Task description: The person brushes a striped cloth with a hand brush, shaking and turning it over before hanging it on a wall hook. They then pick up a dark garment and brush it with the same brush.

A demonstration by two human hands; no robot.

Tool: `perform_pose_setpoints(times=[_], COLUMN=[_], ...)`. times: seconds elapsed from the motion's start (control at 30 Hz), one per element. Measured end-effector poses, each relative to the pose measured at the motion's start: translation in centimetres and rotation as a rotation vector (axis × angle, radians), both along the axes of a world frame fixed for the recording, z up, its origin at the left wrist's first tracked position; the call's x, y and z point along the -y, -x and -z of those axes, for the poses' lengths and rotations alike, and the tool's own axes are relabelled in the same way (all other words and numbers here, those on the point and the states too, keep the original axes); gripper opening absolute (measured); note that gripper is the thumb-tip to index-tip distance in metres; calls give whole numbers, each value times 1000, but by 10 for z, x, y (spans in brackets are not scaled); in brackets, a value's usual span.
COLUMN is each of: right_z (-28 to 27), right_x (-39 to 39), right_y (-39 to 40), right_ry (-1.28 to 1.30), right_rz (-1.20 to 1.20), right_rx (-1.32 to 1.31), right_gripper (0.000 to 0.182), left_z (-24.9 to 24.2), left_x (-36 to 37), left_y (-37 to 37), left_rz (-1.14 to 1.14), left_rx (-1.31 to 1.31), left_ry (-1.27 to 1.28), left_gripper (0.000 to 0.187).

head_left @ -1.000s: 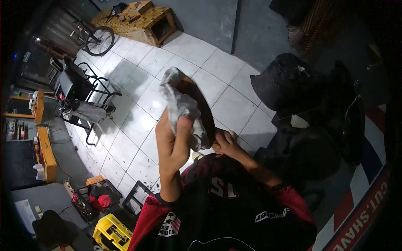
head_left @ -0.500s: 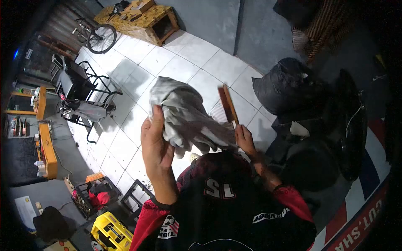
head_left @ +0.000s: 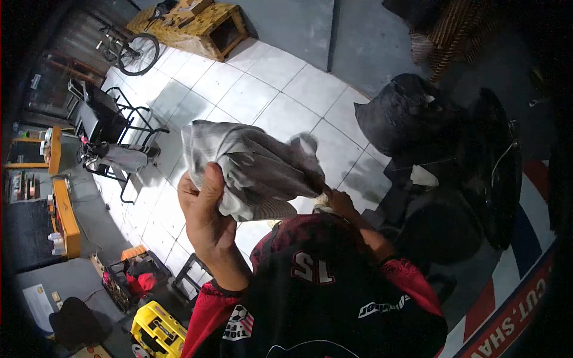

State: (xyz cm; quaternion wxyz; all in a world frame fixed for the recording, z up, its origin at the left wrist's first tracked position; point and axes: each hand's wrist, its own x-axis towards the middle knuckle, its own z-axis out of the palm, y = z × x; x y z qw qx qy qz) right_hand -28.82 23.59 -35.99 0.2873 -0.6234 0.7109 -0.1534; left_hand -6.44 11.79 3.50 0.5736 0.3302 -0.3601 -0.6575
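Note:
A grey striped cloth (head_left: 256, 167) hangs bunched in front of my chest. My left hand (head_left: 209, 206) is closed on its near left edge, thumb on top and fingers behind. At the cloth's right end, my right hand (head_left: 341, 206) is closed around the handle end of a wooden brush. Most of that brush is hidden now, its head blurred or behind the cloth. A small flap of the cloth stands up at its far right corner.
White floor tiles (head_left: 286, 83) lie beyond the cloth. To the right sit a black plastic bag (head_left: 400, 116) and dark round items. A black metal frame chair (head_left: 104, 119), a bicycle (head_left: 138, 55) and a wooden table (head_left: 197, 30) stand farther off. At lower left is a yellow case (head_left: 158, 331).
The cloth and my left hand have moved left. My right hand has shifted slightly left and down; the brush, plainly visible before beside the cloth, is now mostly hidden. The view has shifted a little.

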Motion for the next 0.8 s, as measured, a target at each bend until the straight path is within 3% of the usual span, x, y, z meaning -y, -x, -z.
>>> perform_pose_setpoints(times=[0.07, 0.17, 0.23, 0.3, 0.4, 0.43, 0.5, 0.6, 0.67, 0.73, 0.8], right_z=[-13, -15, -21, -66, -225, -222, -239, -201, -156, -76, -4], right_x=[-16, -23, -13, 19, 37, 34, 40, 40, 40, 29, -6], right_y=[11, 9, 6, -9, -55, -67, -86, -101, -89, -58, -18], right_ry=[-356, -187, 59, 119, 35, 103, 363, 672, 315, -95, -43], right_rz=[-143, 157, 313, 509, 590, 410, 123, 37, 88, -70, -311], right_rx=[-159, -93, 33, 437, 1111, 756, 589, 164, 372, 140, 54], right_gripper=[37, 43, 45, 38, 28, 27, 23, 21, 24, 32, 36], left_z=[0, 10, 11, 7, 25, 27, 21, 18, 17, 15, 10], left_x=[2, 5, 5, 5, 6, 6, 1, 1, 2, 1, 3], left_y=[-6, -13, -9, -4, 5, 12, 21, 25, 10, -3, -10], left_rz=[22, 15, -20, -7, -12, -21, 30, -56, -58, -121, -161], left_rx=[-38, -52, 144, 222, 242, 246, 197, 133, 156, 186, 105], left_ry=[23, 18, 9, -33, -24, -38, -76, 17, 82, 129, 189], left_gripper=[19, 15, 16, 18, 17, 16, 15, 15, 17, 18, 19])
